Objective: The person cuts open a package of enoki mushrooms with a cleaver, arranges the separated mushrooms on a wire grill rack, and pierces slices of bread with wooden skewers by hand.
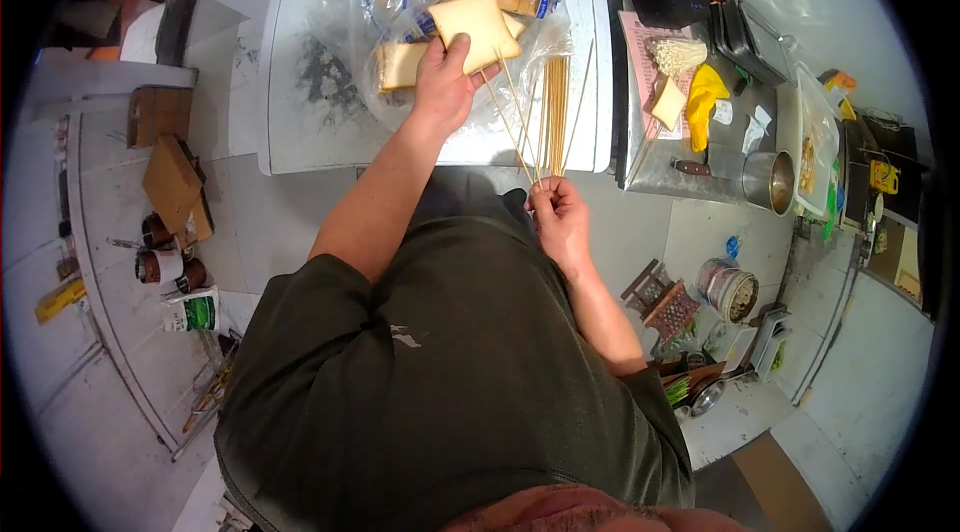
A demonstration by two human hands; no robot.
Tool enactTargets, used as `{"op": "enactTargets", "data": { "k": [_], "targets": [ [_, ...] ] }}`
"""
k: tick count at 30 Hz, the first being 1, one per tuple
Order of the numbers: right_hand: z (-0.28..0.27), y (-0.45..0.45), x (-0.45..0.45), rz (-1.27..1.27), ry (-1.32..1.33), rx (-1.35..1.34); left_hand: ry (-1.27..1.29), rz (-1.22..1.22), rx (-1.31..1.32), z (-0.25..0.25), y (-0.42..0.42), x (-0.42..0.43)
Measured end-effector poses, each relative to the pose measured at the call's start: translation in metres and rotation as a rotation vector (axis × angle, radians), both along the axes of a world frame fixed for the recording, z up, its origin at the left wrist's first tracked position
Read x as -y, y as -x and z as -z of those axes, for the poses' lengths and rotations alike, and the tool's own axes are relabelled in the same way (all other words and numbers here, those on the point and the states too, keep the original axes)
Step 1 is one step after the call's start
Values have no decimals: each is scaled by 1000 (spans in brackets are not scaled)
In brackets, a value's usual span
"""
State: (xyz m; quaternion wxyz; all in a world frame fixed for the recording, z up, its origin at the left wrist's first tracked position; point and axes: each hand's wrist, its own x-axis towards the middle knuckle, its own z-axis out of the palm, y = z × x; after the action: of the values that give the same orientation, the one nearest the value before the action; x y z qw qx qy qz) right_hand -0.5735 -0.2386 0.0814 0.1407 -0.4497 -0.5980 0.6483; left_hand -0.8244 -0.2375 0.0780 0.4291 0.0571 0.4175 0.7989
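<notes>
My left hand [447,84] grips a square slice of bread [474,28], thumb on its upper face and fingers beneath. Thin wooden skewers [516,122] are pinched near their lower ends in my right hand [561,223]. They fan upward, and two of them meet the near edge of the slice; whether their tips are inside it I cannot tell. A bundle of skewers [556,97] lies on the white table [310,147] just beyond my right hand. Behind the held slice, more bread [398,67] rests in an open clear plastic bag [350,7].
At right, a metal worktop [650,167] bears a skewered bread slice [668,104], pale enoki mushrooms [678,55], a yellow cloth-like item [706,104], a knife [692,168] and a metal pot [768,180]. Cardboard [172,184] stands on the floor at left.
</notes>
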Motion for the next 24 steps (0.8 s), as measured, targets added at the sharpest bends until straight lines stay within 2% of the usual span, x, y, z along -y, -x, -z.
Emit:
{"op": "enactTargets", "data": {
  "k": [7, 10, 16, 24],
  "targets": [
    [-5, 7, 1, 47, 9, -67, -42, 29, 4, -6, -16, 1],
    [-2, 4, 1, 37, -32, -20, -56, -66, 74, -2, -3, -3],
    [-4, 5, 1, 47, -17, -25, -65, -137, -64, 2, -4, -7],
    [-3, 12, -4, 69, -15, -62, -44, -91, -73, 4, -29, -9]
  ]
}}
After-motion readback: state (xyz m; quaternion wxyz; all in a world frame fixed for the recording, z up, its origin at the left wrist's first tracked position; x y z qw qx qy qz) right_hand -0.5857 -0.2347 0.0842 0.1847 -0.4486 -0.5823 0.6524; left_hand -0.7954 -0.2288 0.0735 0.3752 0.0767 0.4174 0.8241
